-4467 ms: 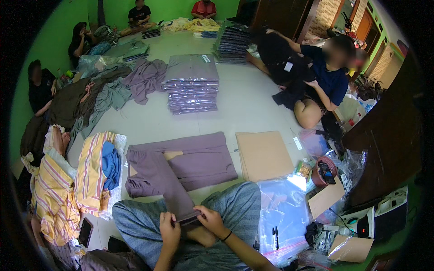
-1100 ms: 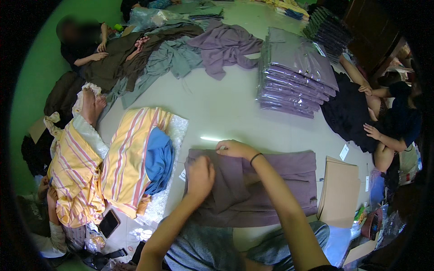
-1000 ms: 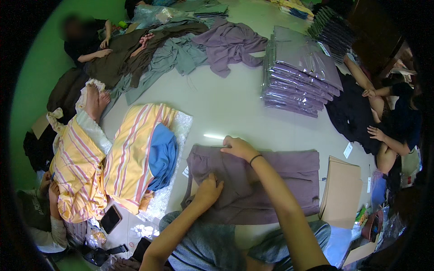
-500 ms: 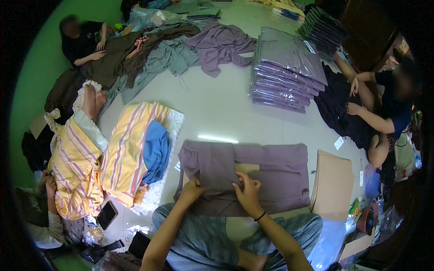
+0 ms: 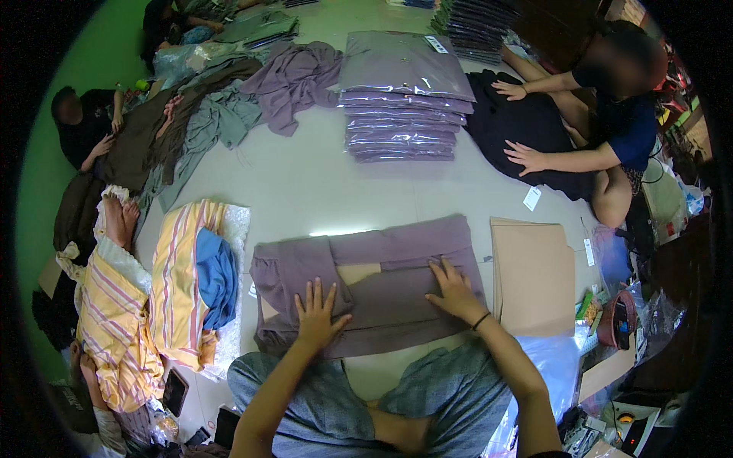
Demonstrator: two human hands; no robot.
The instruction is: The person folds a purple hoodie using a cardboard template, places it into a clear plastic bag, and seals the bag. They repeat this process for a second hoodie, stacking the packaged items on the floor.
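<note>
A mauve-grey garment (image 5: 389,309) lies spread in front of my crossed legs, with its side parts folded inward. In the gap between the folds shows a tan cardboard sheet (image 5: 357,272), mostly covered by the cloth. My left hand (image 5: 319,317) lies flat on the left fold, fingers spread. On the right half of the cloth rests my right hand (image 5: 456,293), palm down with its fingers apart and a dark band at the wrist. Neither hand grips anything.
Tan cardboard sheets (image 5: 534,278) lie to the right. Ahead stands a stack of mauve garments in clear plastic (image 5: 405,99). A person at right presses on black cloth (image 5: 511,126). Yellow striped cloth (image 5: 179,267) and a phone (image 5: 175,392) lie to the left.
My hands have let go of the pinched fold and moved apart, now flat on the cloth. The fold lies flatter. My view has turned right; the person at right has spread both hands.
</note>
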